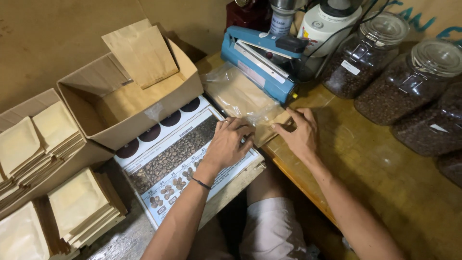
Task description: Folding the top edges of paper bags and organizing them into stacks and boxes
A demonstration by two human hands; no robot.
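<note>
Brown paper pouch [269, 129] with a clear plastic face lies flat on the wooden table [385, 183], its far end running under the blue heat sealer [257, 60]. Near end of pouch sits between both hands.

Left hand [227, 143]: palm down, fingers spread, fingertips pressing the near left edge of the pouch; heel of hand rests on a printed coffee-bean chart [173, 159]. Thin dark band on that wrist. Not closed around anything, flat press only.

Right hand [299, 132]: palm down, fingers flat on the near right corner of the pouch, thumb toward the left hand. Also a flat press, no clench.

Sealer: arm down over the pouch's far end; whether it is clamped tight cannot be told.

Surroundings:
- Open cardboard box [120, 103] just left of the chart, partly overlapping it; paper bags [142, 50] stand in it at the back.
- Stacks of flat paper bags [82, 207] further left, in rows.
- Glass jars [409, 82] of coffee beans, clip lids, right of the sealer, on the table.
- White appliance [327, 21] behind the sealer.
</note>
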